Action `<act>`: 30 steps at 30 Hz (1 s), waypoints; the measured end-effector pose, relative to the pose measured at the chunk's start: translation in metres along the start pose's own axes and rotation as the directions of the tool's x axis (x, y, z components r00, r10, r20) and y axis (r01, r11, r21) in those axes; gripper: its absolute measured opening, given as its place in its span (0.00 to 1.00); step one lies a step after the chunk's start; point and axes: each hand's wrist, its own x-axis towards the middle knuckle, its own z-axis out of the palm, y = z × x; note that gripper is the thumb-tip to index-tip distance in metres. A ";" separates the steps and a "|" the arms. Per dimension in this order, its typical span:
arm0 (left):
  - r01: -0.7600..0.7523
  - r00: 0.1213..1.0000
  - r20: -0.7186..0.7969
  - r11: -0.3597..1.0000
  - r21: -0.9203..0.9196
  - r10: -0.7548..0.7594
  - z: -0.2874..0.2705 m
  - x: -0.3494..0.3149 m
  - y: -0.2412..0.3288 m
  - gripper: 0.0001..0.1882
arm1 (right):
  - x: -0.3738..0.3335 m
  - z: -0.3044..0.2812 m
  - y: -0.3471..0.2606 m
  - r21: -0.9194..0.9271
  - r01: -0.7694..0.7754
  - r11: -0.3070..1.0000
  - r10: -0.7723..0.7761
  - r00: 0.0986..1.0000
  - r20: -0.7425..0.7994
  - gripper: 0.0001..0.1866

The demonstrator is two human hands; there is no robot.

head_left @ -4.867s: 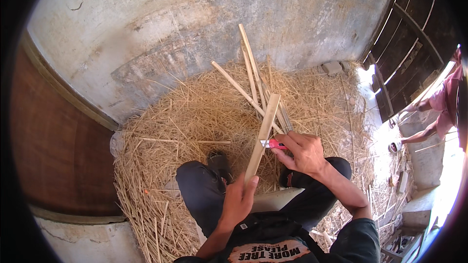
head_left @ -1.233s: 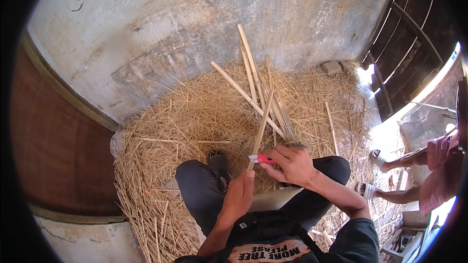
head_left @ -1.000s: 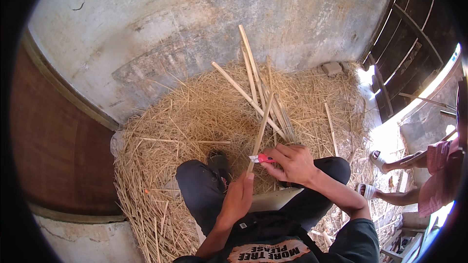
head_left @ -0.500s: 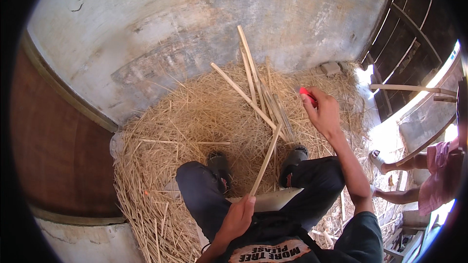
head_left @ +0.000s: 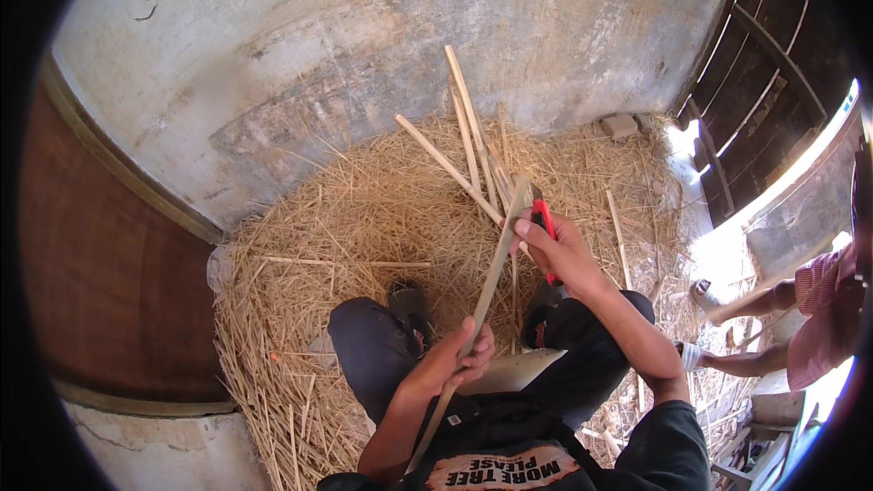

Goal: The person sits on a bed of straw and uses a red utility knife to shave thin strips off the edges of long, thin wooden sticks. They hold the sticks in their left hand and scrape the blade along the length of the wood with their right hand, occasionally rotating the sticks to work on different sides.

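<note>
printed chest panel point(head_left: 503, 468) of dark t-shirt point(head_left: 668, 447): bold dark block capitals, two main rows, inverted in the head view.

dark trousers point(head_left: 375, 345) go with a dark, orange-printed short-sleeved shirt point(head_left: 662, 450).

The floor point(head_left: 693, 200) lies under a thick, tangled layer of straw-like strands point(head_left: 364, 209), thinner toward three o'clock. A cluster of long pale strips point(head_left: 468, 141) rests over it at one o'clock, their far ends overlapping the wall point(head_left: 364, 45) in view; whether they lean there is unclear. A greyish block point(head_left: 620, 126) sits at two o'clock, a thin stick point(head_left: 618, 236) at three, a small orange bit point(head_left: 274, 357) at eight.
</note>
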 end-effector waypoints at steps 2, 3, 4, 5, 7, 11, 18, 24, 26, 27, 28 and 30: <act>-0.031 0.998 -0.055 0.997 0.074 0.036 0.002 0.003 0.002 0.30 | 0.003 0.000 0.001 0.006 0.019 1.000 -0.019 1.000 -0.008 0.15; -0.031 0.994 -0.100 0.989 0.146 0.046 0.003 0.005 0.001 0.30 | 0.004 0.004 0.001 0.017 0.072 0.997 -0.072 0.997 -0.023 0.15; -0.027 0.987 -0.148 0.975 0.219 0.060 0.005 0.007 0.000 0.30 | 0.006 0.006 0.002 0.029 0.124 0.992 -0.123 0.992 -0.037 0.14; -0.020 0.978 -0.193 0.957 0.289 0.079 0.006 0.007 -0.001 0.30 | 0.008 0.006 0.005 -0.004 0.128 0.992 -0.128 0.991 -0.037 0.15; -0.054 0.961 -0.234 0.933 0.356 0.145 0.001 0.004 -0.007 0.29 | 0.015 0.005 0.013 -0.069 0.136 0.988 -0.139 0.990 -0.037 0.15; -0.186 0.923 -0.256 0.915 0.358 0.288 -0.004 -0.002 -0.027 0.29 | 0.023 -0.004 0.026 -0.131 0.151 0.980 -0.159 0.986 -0.055 0.16; 0.095 0.988 -0.145 0.938 0.334 -0.048 -0.003 -0.058 -0.037 0.22 | 0.026 -0.025 0.005 -0.113 0.217 0.970 -0.236 0.950 -0.206 0.16; -0.008 0.883 -0.378 0.813 0.582 0.279 0.005 -0.054 -0.039 0.17 | 0.002 -0.009 -0.018 -0.295 0.294 0.909 -0.383 0.868 -0.316 0.17; 0.010 0.799 -0.398 0.652 0.758 0.451 0.014 -0.047 -0.023 0.17 | -0.012 -0.005 -0.008 -0.409 0.311 0.858 -0.441 0.855 -0.275 0.16; 0.037 0.779 -0.414 0.625 0.779 0.470 0.017 -0.044 -0.017 0.17 | -0.017 -0.002 0.001 -0.478 0.310 0.822 -0.449 0.869 -0.207 0.15; 0.065 0.760 -0.428 0.599 0.798 0.489 0.019 -0.042 -0.012 0.17 | -0.023 0.002 0.008 -0.544 0.312 0.779 -0.450 0.882 -0.138 0.14; 0.092 0.732 -0.447 0.575 0.813 0.514 0.020 -0.037 -0.004 0.18 | -0.037 0.022 0.009 -0.621 0.428 0.657 -0.528 0.849 0.026 0.13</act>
